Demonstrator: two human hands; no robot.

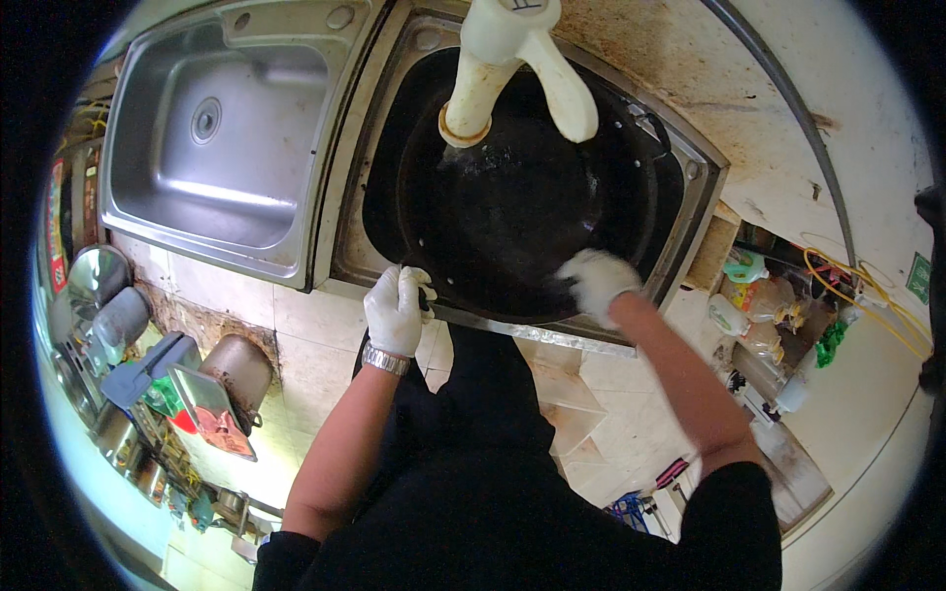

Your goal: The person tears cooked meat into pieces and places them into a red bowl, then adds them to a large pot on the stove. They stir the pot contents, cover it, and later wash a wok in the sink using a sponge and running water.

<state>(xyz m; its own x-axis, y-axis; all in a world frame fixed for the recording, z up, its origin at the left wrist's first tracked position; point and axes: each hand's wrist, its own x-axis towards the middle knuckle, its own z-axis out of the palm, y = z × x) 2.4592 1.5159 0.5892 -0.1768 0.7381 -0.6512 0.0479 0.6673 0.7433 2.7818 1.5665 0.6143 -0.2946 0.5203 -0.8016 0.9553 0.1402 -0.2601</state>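
Note:
A large dark wok (510, 214) lies in the right-hand stainless steel sink (347, 251), its inside wet and shiny in places. My left hand (397, 306), in a white glove, is closed on the wok's handle at the near left rim. Over the near right part of the wok is my right hand (599, 284), also gloved in white and blurred by motion; whether it holds something cannot be told. A second wok handle (654, 133) shows at the far right. A cream-coloured tap (473, 96) reaches over the wok from the far side, its lever pointing right.
Another stainless steel sink (244, 170) adjoins on the left. Below left stand a metal pot (238, 366) and a blue-grey plastic item (151, 369). Plastic bottles (728, 314) are on the right, near a yellow cable (872, 284). A grey hose (798, 111) runs along the wall.

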